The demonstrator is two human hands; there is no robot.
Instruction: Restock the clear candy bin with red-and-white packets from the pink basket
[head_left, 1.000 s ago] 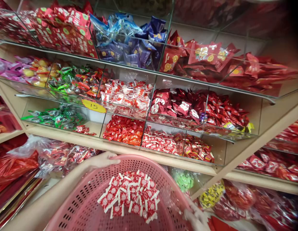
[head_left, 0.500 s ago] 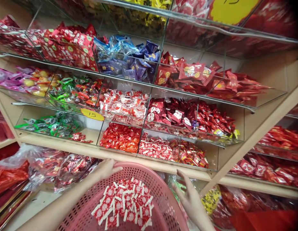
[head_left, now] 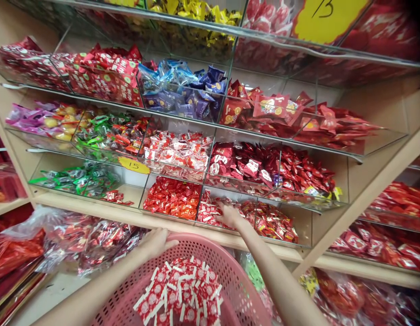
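My left hand [head_left: 155, 243] grips the far rim of a pink plastic basket [head_left: 210, 246] held low in front of me. Inside it lies a heap of red-and-white wrapped candies [head_left: 184, 290]. My right hand [head_left: 229, 215] reaches into the bottom-row clear bin holding the same red-and-white candies [head_left: 210, 209]. Its fingers curl down into the pile, and what they hold is hidden. Beside that bin, red foil candies [head_left: 171, 199] sit to the left and red patterned candies [head_left: 276, 219] to the right.
Tiered clear acrylic bins fill the wooden shelf [head_left: 94, 213]: green candies [head_left: 79, 179], blue packets [head_left: 186, 90], dark red packs [head_left: 260, 165]. Yellow price tags read 15 [head_left: 133, 165] and 13 [head_left: 327, 16]. Bagged sweets [head_left: 84, 237] lie below left and more bags [head_left: 349, 294] below right.
My right hand rose from beside the basket's right rim and went forward into the red-and-white candy bin. The view tilted upward. My left hand stayed on the basket rim.
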